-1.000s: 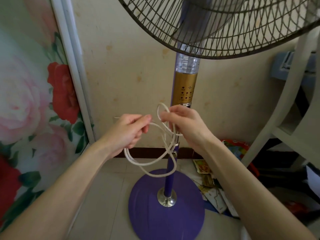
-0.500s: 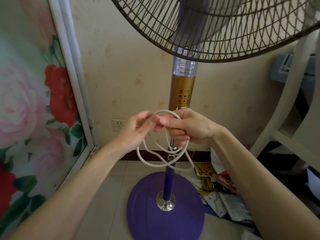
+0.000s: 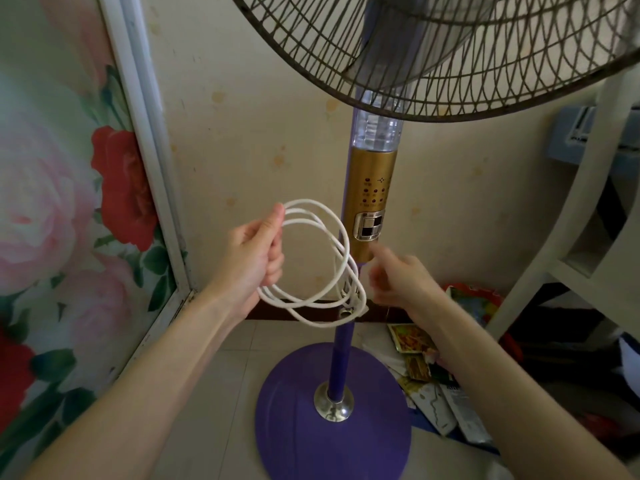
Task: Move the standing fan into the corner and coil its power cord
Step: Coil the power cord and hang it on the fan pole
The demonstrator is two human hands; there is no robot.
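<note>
Tiled floor (image 3: 214,375), stained beige wall (image 3: 259,133), floral panel (image 3: 52,202) at left; the fan (image 3: 372,195) stands on its purple base (image 3: 311,427) near the corner. Left hand (image 3: 252,254) pinches the white cord (image 3: 332,223), about 3 loops hanging against the pole. Right hand (image 3: 405,282) is blurred just beside the loops, fingers curled; cannot tell whether it grips.

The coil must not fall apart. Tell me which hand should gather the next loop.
Right. The left hand grips the looped white power cord and must hold it. The right hand looks free, fingers loosely curled, right beside the loops near the purple fan pole.
</note>
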